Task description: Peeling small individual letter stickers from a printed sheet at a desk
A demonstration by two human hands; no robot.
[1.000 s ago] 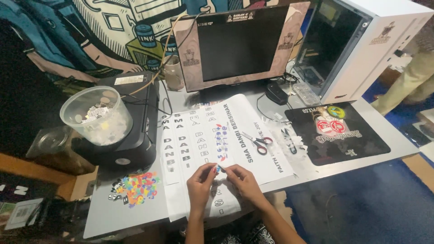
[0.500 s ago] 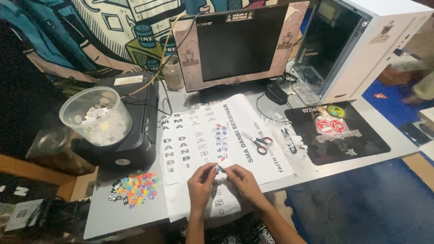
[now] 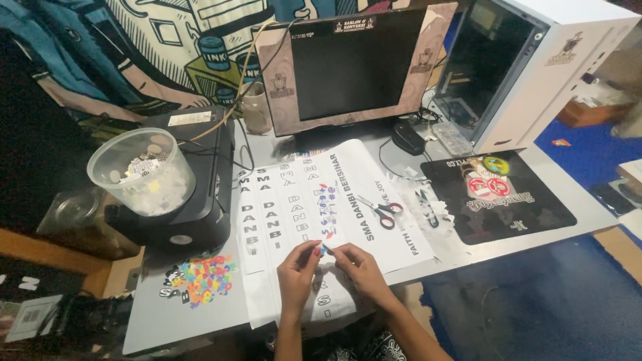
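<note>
Grey desk top (image 3: 167,321), smooth and matte, crowded; landmark is the dark flat monitor with a pale brown frame (image 3: 351,67) at the back. In front of the monitor, big white paper sheets with cut-out letters (image 3: 294,207) hang over the near desk edge. Left hand (image 3: 297,271) and right hand (image 3: 358,267) meet over the sheets' near part, fingertips pressed together, pinching a tiny blue-and-red sticker piece (image 3: 323,249). Red-handled metal scissors (image 3: 381,210) lie on the sheets, below the monitor, apart from the hands. Right of the monitor: white boxy computer case (image 3: 548,60), and in front of it a black rectangular mouse mat with round stickers (image 3: 498,197) close to the desk's right edge. Left of the monitor: black glossy printer (image 3: 194,194) carrying a clear round plastic tub of scraps (image 3: 140,170). Multicoloured sticker cluster (image 3: 200,277) sits below the printer; bare desk only at the near-left corner.
</note>
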